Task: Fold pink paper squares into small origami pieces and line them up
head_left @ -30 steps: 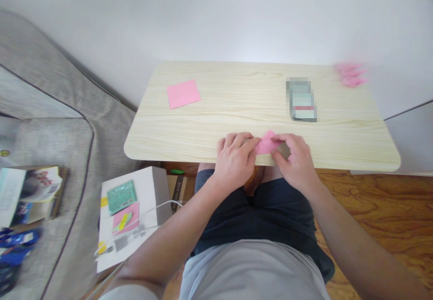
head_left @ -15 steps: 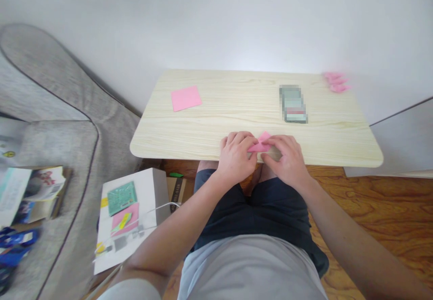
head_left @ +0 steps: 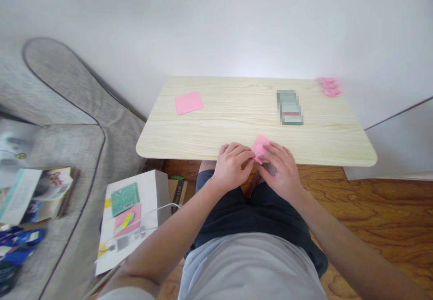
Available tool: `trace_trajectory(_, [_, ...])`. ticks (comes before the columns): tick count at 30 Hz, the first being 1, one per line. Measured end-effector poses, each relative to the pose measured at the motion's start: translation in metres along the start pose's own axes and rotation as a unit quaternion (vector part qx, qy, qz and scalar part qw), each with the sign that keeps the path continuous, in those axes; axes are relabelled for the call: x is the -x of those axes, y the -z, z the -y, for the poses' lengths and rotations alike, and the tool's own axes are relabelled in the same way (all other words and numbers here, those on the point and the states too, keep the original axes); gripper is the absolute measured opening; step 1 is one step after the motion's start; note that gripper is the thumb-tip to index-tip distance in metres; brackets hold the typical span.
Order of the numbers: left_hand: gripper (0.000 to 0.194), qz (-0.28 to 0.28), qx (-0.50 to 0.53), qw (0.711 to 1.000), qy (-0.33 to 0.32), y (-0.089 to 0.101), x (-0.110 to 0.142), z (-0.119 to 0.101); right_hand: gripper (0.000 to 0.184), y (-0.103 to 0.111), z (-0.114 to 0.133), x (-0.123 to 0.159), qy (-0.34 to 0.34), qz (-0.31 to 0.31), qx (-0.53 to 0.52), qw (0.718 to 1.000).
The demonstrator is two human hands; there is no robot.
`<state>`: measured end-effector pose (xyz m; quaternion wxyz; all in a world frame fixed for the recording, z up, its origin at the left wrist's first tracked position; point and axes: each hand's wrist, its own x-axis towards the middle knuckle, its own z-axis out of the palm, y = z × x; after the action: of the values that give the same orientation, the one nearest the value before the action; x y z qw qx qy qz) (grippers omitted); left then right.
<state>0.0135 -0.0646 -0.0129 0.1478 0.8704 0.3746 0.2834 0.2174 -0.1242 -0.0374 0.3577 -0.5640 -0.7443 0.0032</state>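
A small folded piece of pink paper (head_left: 260,147) lies at the front edge of the pale wooden table (head_left: 233,119), between my two hands. My left hand (head_left: 233,164) pinches its left corner between thumb and forefinger. From the right, my right hand (head_left: 280,169) closes on it, fingertips over its right side and thumb underneath near the table edge. The paper's lower edge is partly hidden by my fingers. Farther back on the left, a flat pink sheet (head_left: 189,103) rests on the table. Several folded pink paper pieces (head_left: 330,86) sit in the far right corner.
A phone with a blurred-out screen (head_left: 290,107) lies right of centre on the table. Left of my legs, a white box (head_left: 158,191) carries a green packet (head_left: 125,199), pink paper and cables. A grey sofa (head_left: 74,164) with boxes stands at far left.
The pink paper between my hands has been turned and now shows a flatter, diamond-like face. Both hands have shifted slightly toward me. The whole view has tilted a little.
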Motion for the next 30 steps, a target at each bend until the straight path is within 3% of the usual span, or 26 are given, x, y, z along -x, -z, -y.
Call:
trace_trajectory(3, [0.014, 0.005, 0.017, 1.000, -0.003, 0.002, 0.000, -0.003, 0.008, 0.000, 0.001, 0.001, -0.009, -0.014, -0.037, 0.999])
trace_trajectory(7, [0.035, 0.030, 0.023, 0.999, 0.003, 0.006, -0.009, -0.003, 0.020, 0.006, 0.001, -0.003, -0.039, -0.011, -0.087, 0.995])
trace_trajectory(10, [0.027, 0.043, 0.011, 0.999, 0.023, 0.006, -0.021, -0.001, 0.021, 0.008, -0.003, -0.008, -0.070, -0.024, -0.102, 0.992])
trace_trajectory(12, [0.021, 0.046, 0.008, 0.998, 0.037, 0.004, -0.027, 0.000, 0.017, 0.008, -0.005, -0.013, -0.100, -0.033, -0.091, 0.990])
trace_trajectory(17, [0.030, 0.034, 0.033, 0.995, 0.088, -0.003, -0.038, -0.001, 0.019, 0.005, -0.006, -0.027, -0.140, -0.025, -0.053, 0.988])
trace_trajectory(25, [0.035, 0.023, -0.003, 0.992, 0.127, -0.014, -0.048, -0.004, 0.058, 0.004, -0.005, -0.035, -0.205, -0.007, 0.018, 0.979])
trace_trajectory(30, [0.048, 0.023, -0.029, 0.992, 0.122, -0.014, -0.052, 0.000, 0.045, 0.011, -0.012, -0.047, -0.223, 0.061, 0.064, 0.971])
